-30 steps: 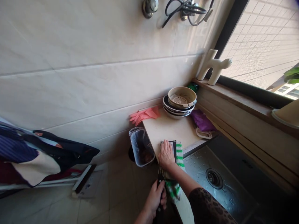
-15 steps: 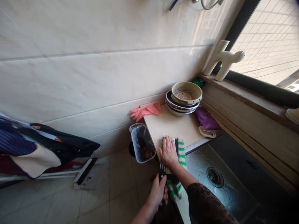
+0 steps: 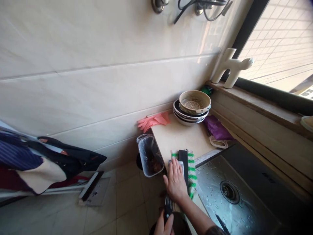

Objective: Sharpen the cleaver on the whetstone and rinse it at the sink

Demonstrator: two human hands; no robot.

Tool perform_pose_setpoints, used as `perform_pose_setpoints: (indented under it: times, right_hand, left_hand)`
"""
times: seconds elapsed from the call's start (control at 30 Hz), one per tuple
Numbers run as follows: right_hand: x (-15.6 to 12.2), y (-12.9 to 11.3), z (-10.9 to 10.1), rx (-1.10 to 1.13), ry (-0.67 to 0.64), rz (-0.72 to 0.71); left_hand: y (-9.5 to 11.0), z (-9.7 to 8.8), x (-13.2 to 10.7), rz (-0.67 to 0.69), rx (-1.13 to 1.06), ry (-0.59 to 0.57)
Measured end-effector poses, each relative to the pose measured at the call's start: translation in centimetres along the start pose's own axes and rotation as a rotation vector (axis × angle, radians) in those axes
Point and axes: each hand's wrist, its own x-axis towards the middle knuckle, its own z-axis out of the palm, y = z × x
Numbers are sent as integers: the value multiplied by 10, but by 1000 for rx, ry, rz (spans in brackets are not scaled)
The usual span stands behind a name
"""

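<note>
Pale marble-look wall tiles (image 3: pixel 110 85) with glossy, faintly veined faces fill the upper left and centre of your frame. At lower right lies a dark-edged, brushed-metal sink (image 3: pixel 209 182), beaded with water around its round drain; beside it, a smooth cream counter (image 3: pixel 176 135) spans the centre right. Navy and cream folded fabric (image 3: pixel 73 156) hangs at the left edge. Near the middle, a rectangular grey bin with a crinkled clear liner (image 3: pixel 149 175) stands just off the counter's edge. Behind your hands are a stack of dark-lined, white-rimmed round bowls (image 3: pixel 188 122) topped by a slotted beige plastic colander (image 3: pixel 195 101), and limp coral rubber gloves (image 3: pixel 154 120). At lower centre, a nubbly green-and-white striped cloth (image 3: pixel 191 166) lies under a straight, matte dark bar (image 3: pixel 183 156). Your right hand (image 3: pixel 175 181) is laid flat, fingers straight and close together, over the broad silver blade of a black-handled metal knife (image 3: pixel 168 210). Your left hand (image 3: pixel 165 225), partly cut off at the bottom edge, is curled around the handle, thumb along it. From that grip the blade points up the frame, its long axis running roughly alongside the bar; your right palm hides whether the two touch.
</note>
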Motion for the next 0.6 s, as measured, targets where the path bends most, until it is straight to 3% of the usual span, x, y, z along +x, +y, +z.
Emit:
perform_pose_setpoints:
  times: [0.07,0.17,0.27,0.33,0.43,0.47,0.53,0.6]
  right_hand:
    - [11,-1,-2,80,-1,29]
    - [39,4,-22,201,-3,88]
    - [21,25,-52,326,122,130]
    - [-29,56,-72,512,299,226]
    - [-137,127,-112,582,492,687]
    - [-174,154,-131,484,540,900]
    - [-241,205,-174,77,611,1358]
    - [-291,247,-216,-102,680,1575]
  left_hand:
    - [7,-1,2,15,-2,-23]
    - [39,4,6,36,-9,-59]
    - [58,7,2,31,4,-68]
    - [55,4,-4,31,8,-68]
    - [45,-2,-9,66,12,-68]
    - [43,-5,-8,79,17,-68]
    - [42,-9,-3,83,39,-67]
    - [44,-11,5,54,78,-72]
